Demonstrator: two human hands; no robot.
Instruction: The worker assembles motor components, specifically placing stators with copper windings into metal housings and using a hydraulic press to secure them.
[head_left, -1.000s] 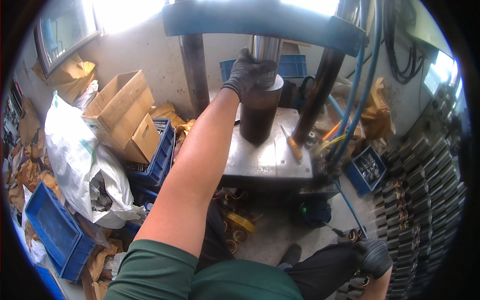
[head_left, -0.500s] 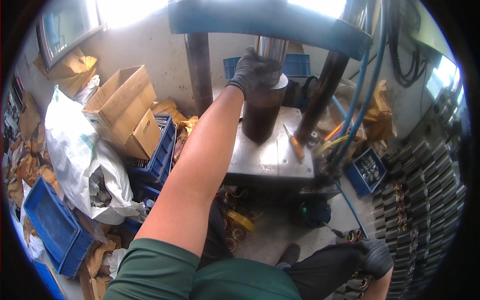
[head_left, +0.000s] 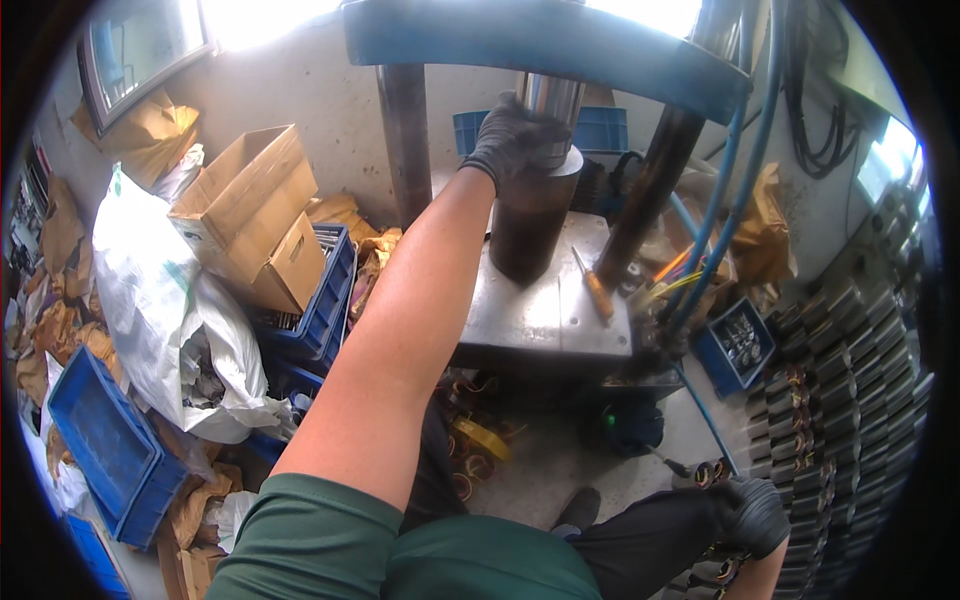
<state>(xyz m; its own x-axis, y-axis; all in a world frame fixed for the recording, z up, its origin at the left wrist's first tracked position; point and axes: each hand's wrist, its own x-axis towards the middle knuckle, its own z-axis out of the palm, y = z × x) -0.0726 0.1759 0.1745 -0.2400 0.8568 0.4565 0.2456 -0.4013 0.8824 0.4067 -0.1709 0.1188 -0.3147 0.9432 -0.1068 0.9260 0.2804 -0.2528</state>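
A dark-gloved left hand (head_left: 513, 138) grasps a shiny steel cylinder (head_left: 556, 98) at upper centre, above a dark metal cylinder (head_left: 530, 225) upright on a silvery steel worktop (head_left: 520, 315); the dark-gloved right hand (head_left: 757, 515) is by a black-trousered knee (head_left: 688, 515), lower right, its grip impossible to tell. An orange-handled screwdriver (head_left: 598, 294) lies right of centre.

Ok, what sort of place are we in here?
Probably a metal workshop: there's what looks like a press, rows of stacked metal parts on the right, and a blue bin of small metal pieces.
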